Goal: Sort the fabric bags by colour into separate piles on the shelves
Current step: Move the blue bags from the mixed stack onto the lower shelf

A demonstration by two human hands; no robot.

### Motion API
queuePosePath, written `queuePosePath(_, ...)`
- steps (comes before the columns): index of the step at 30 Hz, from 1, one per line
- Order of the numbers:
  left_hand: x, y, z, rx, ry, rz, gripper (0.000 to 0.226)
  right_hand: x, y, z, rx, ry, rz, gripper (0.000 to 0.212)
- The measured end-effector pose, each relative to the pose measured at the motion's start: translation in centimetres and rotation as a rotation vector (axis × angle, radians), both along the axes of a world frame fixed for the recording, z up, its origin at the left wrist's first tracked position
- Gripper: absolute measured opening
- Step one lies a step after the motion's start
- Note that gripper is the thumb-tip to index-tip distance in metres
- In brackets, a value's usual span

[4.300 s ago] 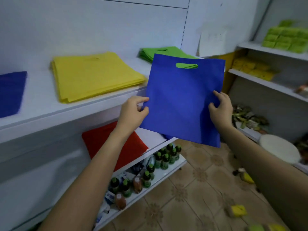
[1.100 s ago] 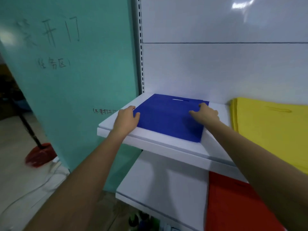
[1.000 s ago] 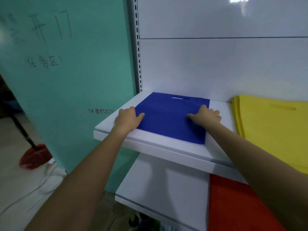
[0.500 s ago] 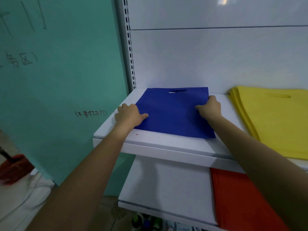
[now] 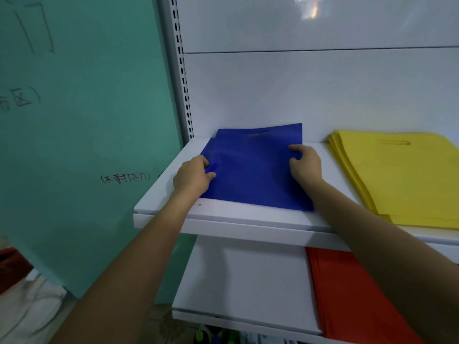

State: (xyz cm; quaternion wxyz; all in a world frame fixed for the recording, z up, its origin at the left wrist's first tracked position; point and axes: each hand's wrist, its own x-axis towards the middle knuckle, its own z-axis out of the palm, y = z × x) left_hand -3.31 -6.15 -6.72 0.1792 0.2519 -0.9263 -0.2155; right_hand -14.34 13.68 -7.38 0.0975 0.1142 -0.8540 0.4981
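blue bag [image 5: 250, 175]: lies on upper shelf [image 5: 248, 219]
left hand [image 5: 192, 177]: pinches blue bag's left edge
right hand [image 5: 306, 165]: curled fingers grip blue bag's right side
yellow bags [image 5: 407, 180]: right of blue bag, apart

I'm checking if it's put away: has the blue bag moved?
Yes. The blue bag was held in the air right of the yellow pile; now it lies on the upper shelf, left of that pile.

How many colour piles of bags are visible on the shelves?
3. The blue pile lies on the upper shelf, the yellow pile to its right on the same shelf, the red pile on the shelf below. Others may lie outside the view.
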Motion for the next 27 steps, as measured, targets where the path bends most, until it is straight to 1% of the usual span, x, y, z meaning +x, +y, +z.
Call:
queuePosePath(3, 0.1, 0.3, 0.4, 0.163, 0.173, -0.072, 0.051, 1.1, 0.9, 1.0, -0.025, 0.101, -0.007, 0.045)
queuePosePath(5, 0.4, 1.1, 0.7, 0.221, 0.273, -0.126, 0.056, 2.0, 2.0, 2.0, -0.037, 0.167, -0.033, 0.044)
queuePosePath(7, 0.8, 2.1, 1.0, 0.229, 0.346, -0.173, 0.051, 3.0, 3.5, 2.7, -0.049, 0.212, -0.071, 0.043)
queuePosePath(9, 1.2, 3.4, 1.3, 0.257, 0.398, -0.203, 0.041, 4.0, 5.2, 3.0, -0.061, 0.240, -0.115, 0.043)
queuePosePath(12, 1.6, 6.5, 1.3, 0.263, 0.408, -0.267, 0.032, 6.3, 9.4, 2.5, -0.051, 0.262, -0.229, 0.042)
queuePosePath(16, 1.9, 12.9, 0.8, 0.221, 0.435, -0.436, 0.027, 9.8, 17.0, 1.2, 0.005, 0.287, -0.416, 0.042)
queuePosePath(21, 2.3, 22.5, -0.7, 0.253, 0.441, -0.656, 0.023, 14.3, 27.4, -0.5, 0.041, 0.227, -0.611, 0.042)
queuePosePath(27, 2.9, 34.6, -4.0, 0.282, 0.402, -0.845, 0.025, 18.4, 39.0, -3.7, 0.040, 0.146, -0.748, 0.041)
